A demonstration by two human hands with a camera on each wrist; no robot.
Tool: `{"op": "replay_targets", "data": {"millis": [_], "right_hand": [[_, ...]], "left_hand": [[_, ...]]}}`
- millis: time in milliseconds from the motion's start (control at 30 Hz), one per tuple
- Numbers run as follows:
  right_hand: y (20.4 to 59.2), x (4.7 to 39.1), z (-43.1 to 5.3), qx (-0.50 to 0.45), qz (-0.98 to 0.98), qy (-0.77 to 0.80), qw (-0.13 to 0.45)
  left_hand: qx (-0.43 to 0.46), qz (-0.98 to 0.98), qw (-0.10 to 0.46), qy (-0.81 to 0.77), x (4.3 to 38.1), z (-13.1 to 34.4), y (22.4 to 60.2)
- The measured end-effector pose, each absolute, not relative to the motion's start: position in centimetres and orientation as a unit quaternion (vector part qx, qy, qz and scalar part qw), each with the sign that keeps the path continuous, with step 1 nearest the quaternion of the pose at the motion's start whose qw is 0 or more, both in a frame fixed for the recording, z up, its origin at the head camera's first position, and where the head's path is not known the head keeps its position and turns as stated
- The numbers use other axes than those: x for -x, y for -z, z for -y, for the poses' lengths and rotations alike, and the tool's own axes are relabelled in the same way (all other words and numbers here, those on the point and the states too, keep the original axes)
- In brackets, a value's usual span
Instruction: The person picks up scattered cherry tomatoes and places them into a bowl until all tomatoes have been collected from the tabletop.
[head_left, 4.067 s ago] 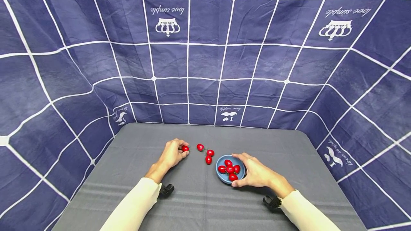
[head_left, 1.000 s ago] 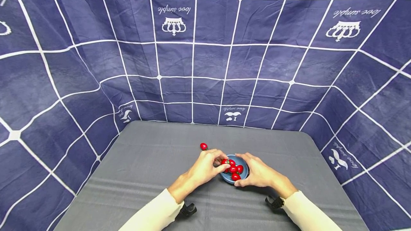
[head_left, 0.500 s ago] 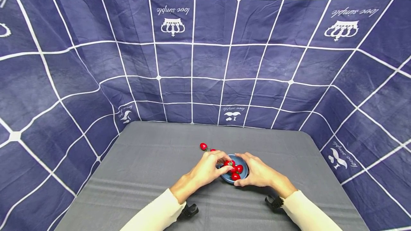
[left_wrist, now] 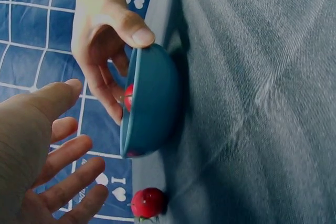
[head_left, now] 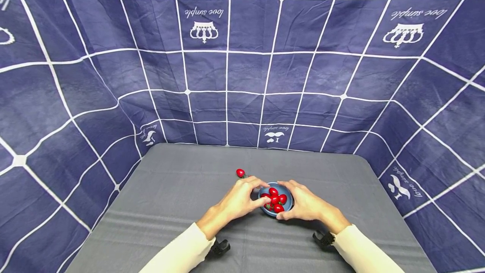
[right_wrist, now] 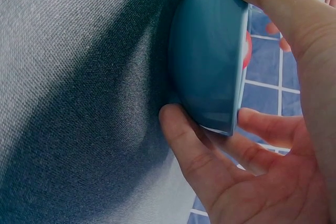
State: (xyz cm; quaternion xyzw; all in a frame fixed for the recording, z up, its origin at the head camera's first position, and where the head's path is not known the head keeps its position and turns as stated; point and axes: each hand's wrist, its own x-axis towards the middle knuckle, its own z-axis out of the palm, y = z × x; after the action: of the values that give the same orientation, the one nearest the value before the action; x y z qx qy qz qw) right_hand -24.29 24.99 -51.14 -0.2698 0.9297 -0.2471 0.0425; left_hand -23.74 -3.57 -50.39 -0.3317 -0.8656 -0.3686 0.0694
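A small blue bowl (head_left: 289, 205) stands on the table with several red cherry tomatoes (head_left: 274, 200) in it. My right hand (head_left: 306, 204) holds the bowl from the right; in the right wrist view its thumb lies at the rim and the fingers (right_wrist: 184, 145) reach round the opposite side. Over the bowl's left side is my left hand (head_left: 236, 199), its thumb overlapping the tomatoes. In the left wrist view that hand's fingers (left_wrist: 73, 153) are spread, with nothing between them. Beyond the left hand, another cherry tomato (head_left: 240, 173) lies on the table.
Grey cloth (head_left: 182, 172) covers the table. A blue curtain with white grid lines (head_left: 242, 70) rises along the back and both sides. Black straps with cameras (head_left: 323, 239) sit at both wrists.
Earlier my left hand pinched a cherry tomato at the left, then carried it over the bowl. Now the tomato lies among the others and the fingers have parted. My right hand stays on the bowl.
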Motion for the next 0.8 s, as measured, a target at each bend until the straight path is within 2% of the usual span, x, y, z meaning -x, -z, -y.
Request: {"op": "replay_targets", "data": {"millis": [233, 567, 800], "right_hand": [[51.3, 24.3, -25.1, 0.266, -0.929, 0.255, 0.043], [51.3, 24.4, -25.1, 0.274, -0.926, 0.257, 0.033], [51.4, 24.4, -25.1, 0.263, -0.929, 0.257, 0.044]], "left_hand": [[0.324, 0.872, 0.078, 0.359, 24.4, 4.5, 50.5], [0.300, 0.882, 0.121, 0.343, 26.1, 6.7, 51.2], [0.283, 0.886, 0.118, 0.347, 27.4, 7.7, 51.5]]}}
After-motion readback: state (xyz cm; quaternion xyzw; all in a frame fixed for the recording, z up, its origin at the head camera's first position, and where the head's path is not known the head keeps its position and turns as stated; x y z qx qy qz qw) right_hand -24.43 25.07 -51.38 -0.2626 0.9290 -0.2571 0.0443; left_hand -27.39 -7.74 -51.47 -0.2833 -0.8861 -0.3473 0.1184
